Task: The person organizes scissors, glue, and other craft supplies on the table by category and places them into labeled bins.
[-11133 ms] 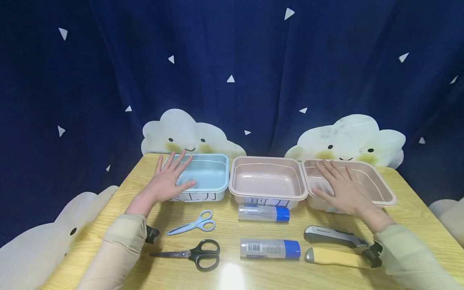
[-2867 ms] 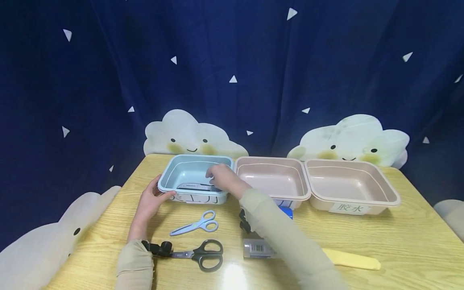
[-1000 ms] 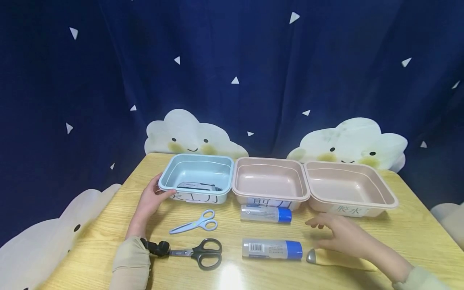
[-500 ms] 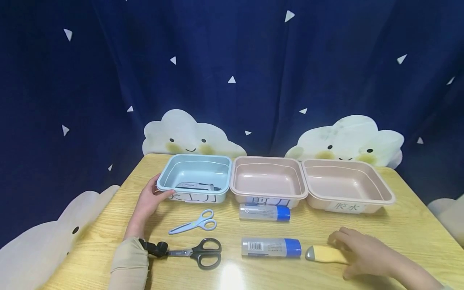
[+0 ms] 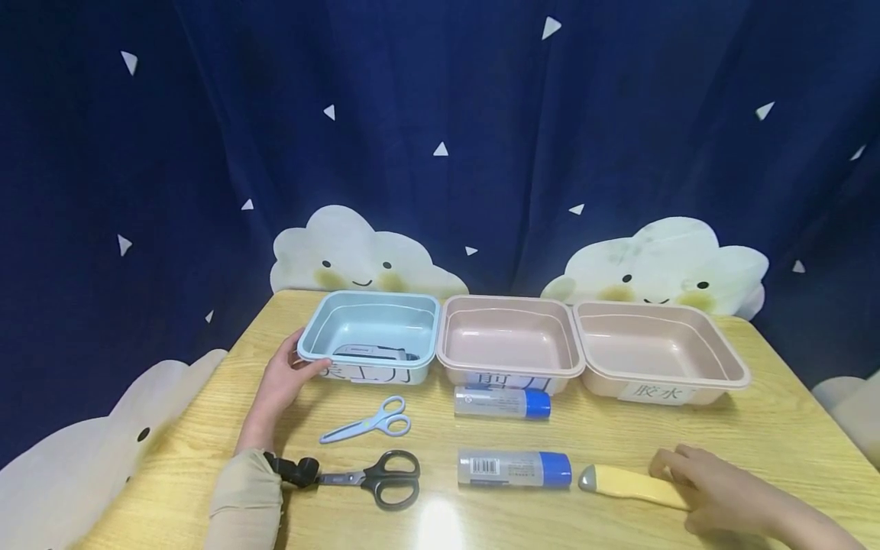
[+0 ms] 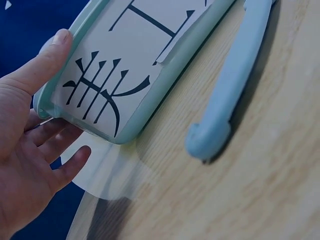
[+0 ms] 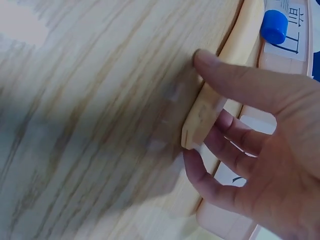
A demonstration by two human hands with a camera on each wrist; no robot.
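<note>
The right hand (image 5: 718, 493) has its fingers (image 7: 234, 150) curled narrowly round one end of the yellow tool (image 5: 626, 483), which lies on the desk (image 5: 536, 527), to the right of the blue box (image 5: 371, 325) and nearer the person than it. The thumb (image 7: 232, 77) crosses one side of the tool and the other fingers bend round the opposite side; how firmly they press cannot be told. The left hand (image 5: 280, 378) holds the left front corner of the blue box, thumb on the front rim, other fingers round the side, the lowest one standing apart from it.

Inside the blue box lies the grey knife (image 5: 371, 351), its lower edge hidden by the front rim. In front of the blue box lie the blue scissors (image 5: 374, 422), cut off at the top of the left wrist view, and beyond them, nearer the person, the black scissors (image 5: 386, 480), their tip hidden by the wrist camera (image 5: 297, 470). In the head view, the right hand covers the tool's right end, and the right forearm is cut off by the picture's edge. The fine print on the two glue bottles (image 5: 514, 468), right of the blue box and nearer the person, is too small to read.
</note>
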